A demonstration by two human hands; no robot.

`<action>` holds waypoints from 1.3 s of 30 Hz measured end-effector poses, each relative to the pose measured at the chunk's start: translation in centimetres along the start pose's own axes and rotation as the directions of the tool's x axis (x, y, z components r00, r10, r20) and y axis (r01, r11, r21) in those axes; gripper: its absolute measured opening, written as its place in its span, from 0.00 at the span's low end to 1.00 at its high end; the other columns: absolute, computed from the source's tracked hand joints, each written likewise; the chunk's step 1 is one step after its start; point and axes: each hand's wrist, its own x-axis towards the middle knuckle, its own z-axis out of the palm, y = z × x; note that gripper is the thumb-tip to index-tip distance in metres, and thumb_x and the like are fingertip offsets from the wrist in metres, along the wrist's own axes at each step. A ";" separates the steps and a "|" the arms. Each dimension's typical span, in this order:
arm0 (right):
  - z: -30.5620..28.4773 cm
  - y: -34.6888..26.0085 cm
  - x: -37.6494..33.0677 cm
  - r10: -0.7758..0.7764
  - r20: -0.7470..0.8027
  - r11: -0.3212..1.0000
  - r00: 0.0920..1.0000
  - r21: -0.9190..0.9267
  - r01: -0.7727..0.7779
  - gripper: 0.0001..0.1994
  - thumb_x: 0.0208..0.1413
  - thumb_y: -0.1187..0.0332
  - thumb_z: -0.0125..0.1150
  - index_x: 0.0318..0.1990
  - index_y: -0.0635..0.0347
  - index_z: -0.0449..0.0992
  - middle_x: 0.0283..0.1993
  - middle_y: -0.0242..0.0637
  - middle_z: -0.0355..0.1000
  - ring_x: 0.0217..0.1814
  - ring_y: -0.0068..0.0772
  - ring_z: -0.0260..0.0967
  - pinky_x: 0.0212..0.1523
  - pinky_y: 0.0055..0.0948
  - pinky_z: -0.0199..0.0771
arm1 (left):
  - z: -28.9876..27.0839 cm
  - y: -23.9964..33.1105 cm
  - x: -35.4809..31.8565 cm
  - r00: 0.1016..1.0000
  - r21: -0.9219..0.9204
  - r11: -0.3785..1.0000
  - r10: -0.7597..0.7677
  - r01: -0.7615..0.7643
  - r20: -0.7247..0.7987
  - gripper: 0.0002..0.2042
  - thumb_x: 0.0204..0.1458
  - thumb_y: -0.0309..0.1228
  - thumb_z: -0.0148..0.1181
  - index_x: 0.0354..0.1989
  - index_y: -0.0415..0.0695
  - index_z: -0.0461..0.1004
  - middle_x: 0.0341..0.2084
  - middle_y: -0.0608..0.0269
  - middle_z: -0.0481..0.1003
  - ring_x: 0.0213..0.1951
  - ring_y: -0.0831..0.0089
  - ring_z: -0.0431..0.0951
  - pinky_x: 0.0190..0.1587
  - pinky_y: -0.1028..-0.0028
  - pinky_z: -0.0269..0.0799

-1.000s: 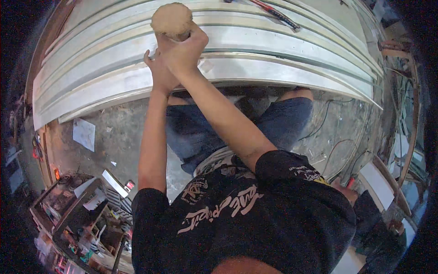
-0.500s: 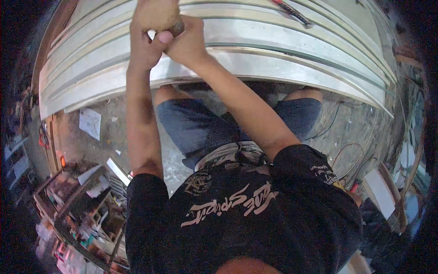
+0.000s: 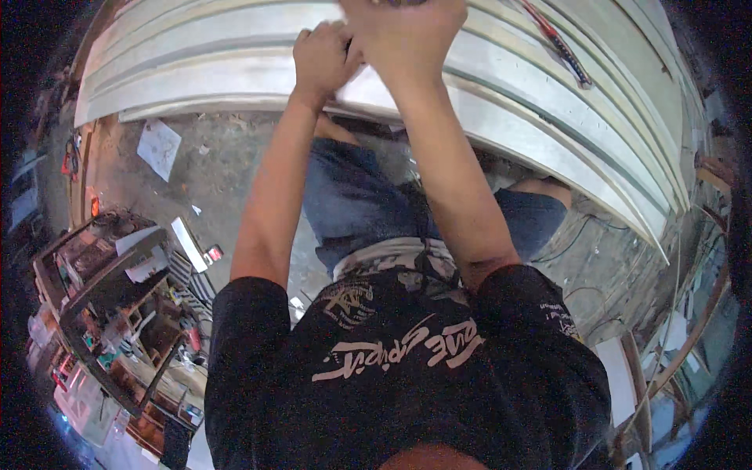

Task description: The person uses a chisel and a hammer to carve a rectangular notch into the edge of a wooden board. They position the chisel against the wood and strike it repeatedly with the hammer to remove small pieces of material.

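Both my arms reach up and forward over a stack of long ribbed metal sheets [image 3: 501,102]. My left hand [image 3: 319,56] is curled into a fist at the near edge of the sheets and presses against my right hand. My right hand [image 3: 407,31] sits at the very top of the picture with its back toward me and its fingers cut off by the frame edge. Whatever it holds is hidden. My knees in blue denim shorts [image 3: 368,204] are under the sheets' edge.
A red-handled tool [image 3: 558,45] lies on the sheets at upper right. A sheet of paper [image 3: 159,147] lies on the dirty concrete floor at left. Cluttered wooden shelves [image 3: 117,313] stand at lower left. Cables [image 3: 583,235] trail across the floor at right.
My hands have moved up and to the right along the sheets. The round tan thing they held a second ago has passed out of the top of the picture.
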 end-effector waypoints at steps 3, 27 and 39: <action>0.4 2.0 1.6 0.112 0.036 0.988 0.993 -0.114 -0.107 0.17 0.46 0.71 0.75 0.37 0.69 0.73 0.32 0.37 0.75 0.35 0.23 0.72 0.33 0.26 0.74 | 0.0 -1.9 0.7 0.973 0.235 0.956 0.130 -0.174 0.193 0.24 0.54 0.55 0.54 0.44 0.45 0.77 0.41 0.57 0.79 0.46 0.58 0.77 0.47 0.57 0.69; -3.4 5.0 7.7 -0.213 0.939 0.832 0.269 0.319 -0.454 0.12 0.53 0.71 0.70 0.27 0.56 0.69 0.25 0.32 0.71 0.26 0.24 0.68 0.26 0.27 0.66 | -2.5 -0.8 0.6 0.957 -0.141 0.975 0.202 -0.174 0.210 0.22 0.50 0.55 0.58 0.31 0.46 0.71 0.27 0.57 0.71 0.37 0.56 0.73 0.38 0.56 0.67; -3.4 5.6 2.9 0.031 0.701 0.990 0.712 0.078 -0.121 0.10 0.59 0.68 0.60 0.28 0.57 0.66 0.17 0.24 0.59 0.18 0.15 0.55 0.19 0.21 0.54 | -2.7 -0.3 0.8 0.953 -0.015 0.975 0.222 -0.223 0.207 0.30 0.39 0.63 0.66 0.31 0.45 0.75 0.28 0.59 0.72 0.37 0.57 0.75 0.37 0.57 0.71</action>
